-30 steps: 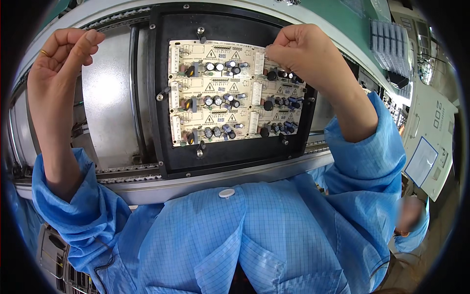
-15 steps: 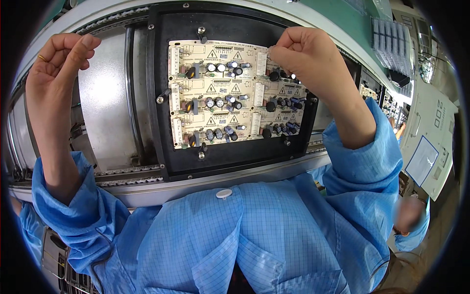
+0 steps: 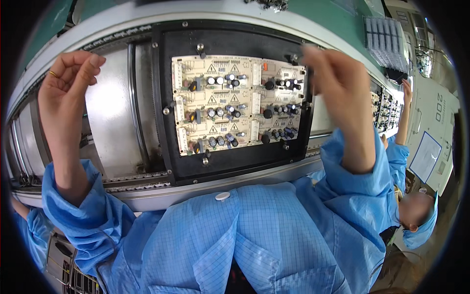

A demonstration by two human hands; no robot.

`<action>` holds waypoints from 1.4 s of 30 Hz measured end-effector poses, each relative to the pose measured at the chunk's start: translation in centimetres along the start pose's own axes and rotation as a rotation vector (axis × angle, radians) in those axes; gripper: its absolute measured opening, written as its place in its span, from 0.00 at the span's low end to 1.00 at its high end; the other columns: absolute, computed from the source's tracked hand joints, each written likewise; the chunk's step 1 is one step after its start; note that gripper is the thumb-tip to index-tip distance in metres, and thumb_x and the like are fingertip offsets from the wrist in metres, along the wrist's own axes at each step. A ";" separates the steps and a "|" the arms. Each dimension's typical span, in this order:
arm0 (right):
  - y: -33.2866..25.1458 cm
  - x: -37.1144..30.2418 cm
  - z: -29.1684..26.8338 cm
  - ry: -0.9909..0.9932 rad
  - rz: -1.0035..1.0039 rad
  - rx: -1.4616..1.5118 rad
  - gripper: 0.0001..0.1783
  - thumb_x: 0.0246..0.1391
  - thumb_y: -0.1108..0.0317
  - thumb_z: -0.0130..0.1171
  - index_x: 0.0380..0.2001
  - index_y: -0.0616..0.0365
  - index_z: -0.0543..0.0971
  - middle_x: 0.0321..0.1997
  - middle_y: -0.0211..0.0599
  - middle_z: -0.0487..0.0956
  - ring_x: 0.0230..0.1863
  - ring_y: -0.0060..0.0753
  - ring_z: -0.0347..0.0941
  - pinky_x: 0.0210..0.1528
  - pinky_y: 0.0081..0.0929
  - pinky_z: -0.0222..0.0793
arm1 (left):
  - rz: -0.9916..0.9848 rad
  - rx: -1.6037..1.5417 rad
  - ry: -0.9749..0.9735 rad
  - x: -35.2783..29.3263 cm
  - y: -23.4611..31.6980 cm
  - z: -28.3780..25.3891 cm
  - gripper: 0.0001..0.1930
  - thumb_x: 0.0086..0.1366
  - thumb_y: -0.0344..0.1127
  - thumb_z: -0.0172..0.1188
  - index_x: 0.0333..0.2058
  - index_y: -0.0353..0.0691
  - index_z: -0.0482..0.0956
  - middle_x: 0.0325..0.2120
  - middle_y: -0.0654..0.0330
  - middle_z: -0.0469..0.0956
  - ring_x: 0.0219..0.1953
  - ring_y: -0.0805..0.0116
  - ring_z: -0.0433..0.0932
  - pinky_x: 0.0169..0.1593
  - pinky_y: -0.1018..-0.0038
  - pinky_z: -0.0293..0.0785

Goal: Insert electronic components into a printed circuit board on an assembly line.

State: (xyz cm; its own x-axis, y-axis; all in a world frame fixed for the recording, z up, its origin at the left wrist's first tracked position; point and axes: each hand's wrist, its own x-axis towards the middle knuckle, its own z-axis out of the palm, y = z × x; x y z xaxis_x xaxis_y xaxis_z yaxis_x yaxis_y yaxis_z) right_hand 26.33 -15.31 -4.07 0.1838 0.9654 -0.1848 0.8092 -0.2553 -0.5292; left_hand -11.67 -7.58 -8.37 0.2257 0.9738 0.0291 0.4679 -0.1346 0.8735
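Note:
A pale panel of circuit boards (image 3: 214,104) lies in a black frame carrier (image 3: 220,169) in front of me. White connectors, dark capacitors and blue-sleeved parts stand on it. An orange component (image 3: 265,66) shows near its upper right part. My left hand (image 3: 70,81) is raised left of the carrier, fingers curled, thumb against the index finger; anything in the pinch is hidden or too small to name. Over the carrier's right edge hovers my right hand (image 3: 339,81), off the boards, its fingers smeared by motion.
The carrier sits on a conveyor with chain rails (image 3: 139,177) and a metal rod (image 3: 137,108). Stacked clear trays (image 3: 386,41) stand at the far right. Several more boards (image 3: 387,110) lie down the line, beside a co-worker in blue (image 3: 416,215) with an arm raised.
My right hand has moved right, off the panel, and an orange component now shows where it was. Carrier and left hand appear slightly lower in view. The co-worker's arm has come up.

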 end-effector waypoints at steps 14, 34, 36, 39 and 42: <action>2.9 -3.0 0.7 -0.110 0.064 0.000 0.27 0.70 0.51 0.44 0.37 0.67 0.79 0.25 0.59 0.77 0.31 0.62 0.76 0.36 0.46 0.69 | -0.211 -0.155 -0.109 -3.3 7.2 0.1 0.12 0.65 0.24 0.62 0.47 0.31 0.79 0.31 0.61 0.82 0.31 0.80 0.74 0.36 0.84 0.68; 5.1 12.3 0.4 0.270 -0.606 0.165 0.11 0.52 0.79 0.59 0.41 0.62 0.79 0.37 0.42 0.81 0.37 0.36 0.79 0.41 0.28 0.75 | 0.059 0.409 -0.185 -6.6 15.3 11.0 0.07 0.61 0.24 0.64 0.39 0.32 0.80 0.28 0.52 0.79 0.30 0.61 0.80 0.36 0.72 0.77; 4.9 12.3 0.2 0.268 -0.606 0.179 0.11 0.52 0.79 0.59 0.41 0.62 0.79 0.37 0.42 0.81 0.37 0.36 0.79 0.41 0.28 0.75 | 0.122 0.445 -0.199 -6.2 15.1 11.6 0.07 0.59 0.24 0.65 0.37 0.33 0.80 0.27 0.54 0.78 0.31 0.60 0.79 0.35 0.70 0.77; 4.7 12.4 0.1 0.262 -0.609 0.190 0.11 0.53 0.79 0.59 0.41 0.63 0.79 0.37 0.42 0.81 0.37 0.35 0.78 0.41 0.28 0.74 | 0.149 0.488 -0.207 -5.2 14.8 11.8 0.06 0.59 0.24 0.63 0.35 0.33 0.79 0.29 0.50 0.79 0.35 0.52 0.78 0.39 0.63 0.76; 4.4 12.5 0.1 0.252 -0.658 0.163 0.11 0.53 0.78 0.58 0.42 0.63 0.79 0.37 0.42 0.80 0.36 0.35 0.77 0.41 0.28 0.74 | 0.161 0.520 -0.234 -4.5 14.7 11.9 0.05 0.59 0.25 0.62 0.34 0.33 0.78 0.30 0.48 0.79 0.37 0.48 0.77 0.42 0.59 0.75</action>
State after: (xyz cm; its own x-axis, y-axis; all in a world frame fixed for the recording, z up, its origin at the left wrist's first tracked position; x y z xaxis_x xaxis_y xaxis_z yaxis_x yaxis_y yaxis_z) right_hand 32.13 -4.39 -8.82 -0.1742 0.8994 0.4008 0.7065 0.3977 -0.5854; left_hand 4.37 -16.15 -1.49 0.4832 0.8753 -0.0180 0.7563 -0.4070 0.5122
